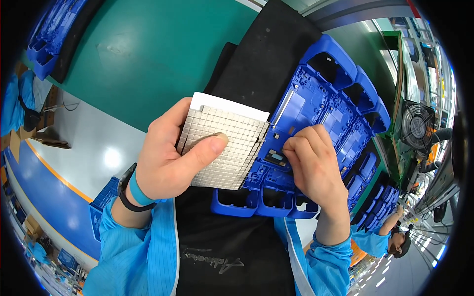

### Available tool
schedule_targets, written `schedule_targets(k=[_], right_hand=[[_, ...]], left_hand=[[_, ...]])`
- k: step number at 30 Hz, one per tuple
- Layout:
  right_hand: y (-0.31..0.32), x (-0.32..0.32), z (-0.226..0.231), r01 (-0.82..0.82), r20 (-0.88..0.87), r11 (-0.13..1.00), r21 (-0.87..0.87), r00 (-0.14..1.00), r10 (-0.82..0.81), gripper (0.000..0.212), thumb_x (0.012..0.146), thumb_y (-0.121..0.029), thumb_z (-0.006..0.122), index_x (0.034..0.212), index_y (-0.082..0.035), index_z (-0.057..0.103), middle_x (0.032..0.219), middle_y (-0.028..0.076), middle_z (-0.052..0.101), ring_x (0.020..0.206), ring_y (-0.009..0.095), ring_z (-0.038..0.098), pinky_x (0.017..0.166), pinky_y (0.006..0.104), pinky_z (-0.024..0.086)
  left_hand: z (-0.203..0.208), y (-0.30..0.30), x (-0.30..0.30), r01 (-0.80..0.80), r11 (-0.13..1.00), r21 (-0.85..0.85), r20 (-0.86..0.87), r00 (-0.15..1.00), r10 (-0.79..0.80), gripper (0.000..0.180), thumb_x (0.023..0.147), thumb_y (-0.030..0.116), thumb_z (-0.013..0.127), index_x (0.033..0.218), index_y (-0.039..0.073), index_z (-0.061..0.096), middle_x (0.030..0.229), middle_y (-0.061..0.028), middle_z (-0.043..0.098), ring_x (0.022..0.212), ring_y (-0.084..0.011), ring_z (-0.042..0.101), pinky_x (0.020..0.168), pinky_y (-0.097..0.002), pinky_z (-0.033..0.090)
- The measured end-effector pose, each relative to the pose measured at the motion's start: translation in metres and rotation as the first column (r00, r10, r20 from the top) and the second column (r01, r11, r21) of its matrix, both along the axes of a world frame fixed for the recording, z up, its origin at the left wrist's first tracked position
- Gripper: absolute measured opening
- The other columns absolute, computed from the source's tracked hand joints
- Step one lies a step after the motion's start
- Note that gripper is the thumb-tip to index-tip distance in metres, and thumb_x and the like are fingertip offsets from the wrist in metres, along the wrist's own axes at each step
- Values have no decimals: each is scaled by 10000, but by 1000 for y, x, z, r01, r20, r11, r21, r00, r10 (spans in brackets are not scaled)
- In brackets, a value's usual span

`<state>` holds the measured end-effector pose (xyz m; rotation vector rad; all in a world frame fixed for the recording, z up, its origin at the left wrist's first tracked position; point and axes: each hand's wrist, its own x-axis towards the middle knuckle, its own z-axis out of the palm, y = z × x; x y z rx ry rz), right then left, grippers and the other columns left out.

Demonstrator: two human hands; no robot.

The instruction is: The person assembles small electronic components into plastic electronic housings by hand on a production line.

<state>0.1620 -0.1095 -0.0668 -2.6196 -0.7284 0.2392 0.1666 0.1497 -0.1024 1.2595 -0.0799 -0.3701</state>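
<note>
My left hand point(165, 160), with a watch and a turquoise band at the wrist, grips a sheet of small silver-grey square pads point(229, 138). The thumb presses on the squares, and the sheet's white backing point(217, 102) shows along the far edge. Just right of it lies a blue plastic housing point(308, 101) with moulded ribs and large openings along its rims. My right hand point(318, 165) is over the housing, thumb and fingertips pinched together beside a small dark rectangular part point(275, 158). Whatever is between those fingertips is too small or hidden to tell.
Black matting point(261, 54) covers part of the green tabletop point(163, 44). More blue housings stand at the far left point(57, 34) and right point(377, 202). A round fan point(417, 125) is at the right, and a co-worker in blue point(373, 241) is at the lower right.
</note>
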Motion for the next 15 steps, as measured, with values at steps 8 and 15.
schedule_targets(k=[8,15], right_hand=[[0,-1,-2,-3,20,1000,-9,1000,3,153,745,50,679,858,-16,600,856,107,561,814,285,531,718,360,459],[0,0,-2,-17,29,1000,-10,999,18,172,734,39,699,871,-9,604,872,118,568,822,293,537,711,364,465]], left_hand=[[1,-1,-4,24,1000,-5,-9,1000,-24,337,903,55,634,1194,-73,523,1100,-139,668,1009,-175,639,877,-293,499],[3,-2,-5,66,997,34,-38,997,-64,353,899,78,648,1194,-71,523,1100,-151,674,1015,-181,646,871,-296,505]])
